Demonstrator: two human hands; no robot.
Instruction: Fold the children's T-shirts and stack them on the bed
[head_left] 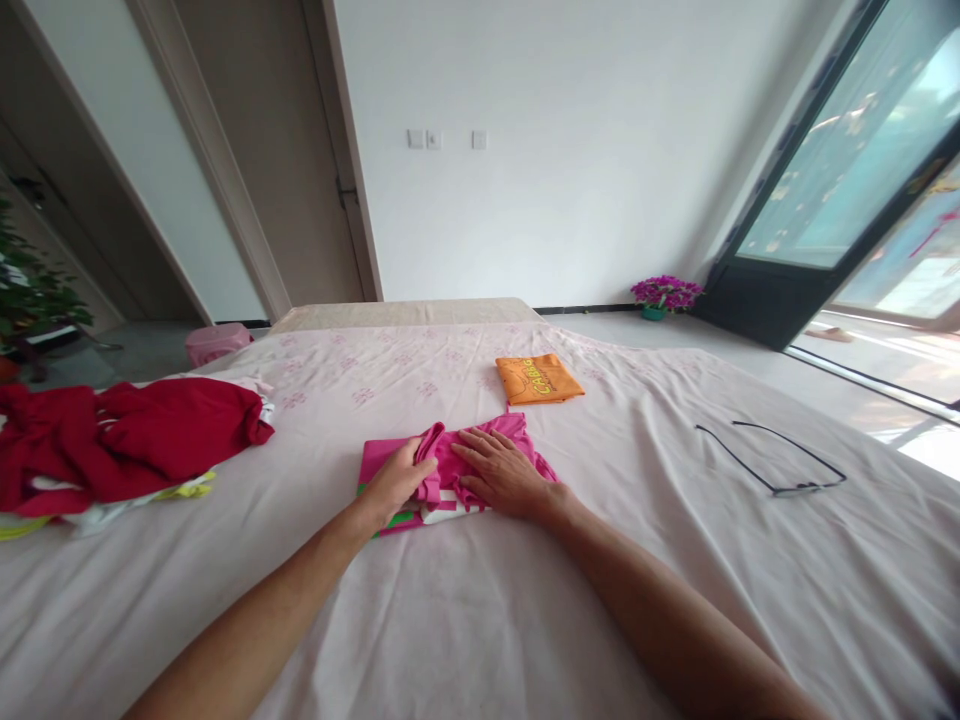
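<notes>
A pink garment [517, 432] with a white and green print lies partly folded on the pale sheet in front of me. My left hand [397, 482] is closed on a bunched fold of it, thumb on top, near its middle. Flat on the garment's right half rests my right hand [499, 470], fingers stretched out and pointing left. The two hands are a short way apart. Beyond them lies a neatly folded orange garment [525, 385] with yellow lettering.
A heap of red clothes [172, 430], with white and yellow pieces under it, lies at the left. Eyeglasses [795, 488] rest on the sheet [622, 460] at the right. Past the bed stand a pink stool [217, 343] and a pot of purple flowers [666, 292].
</notes>
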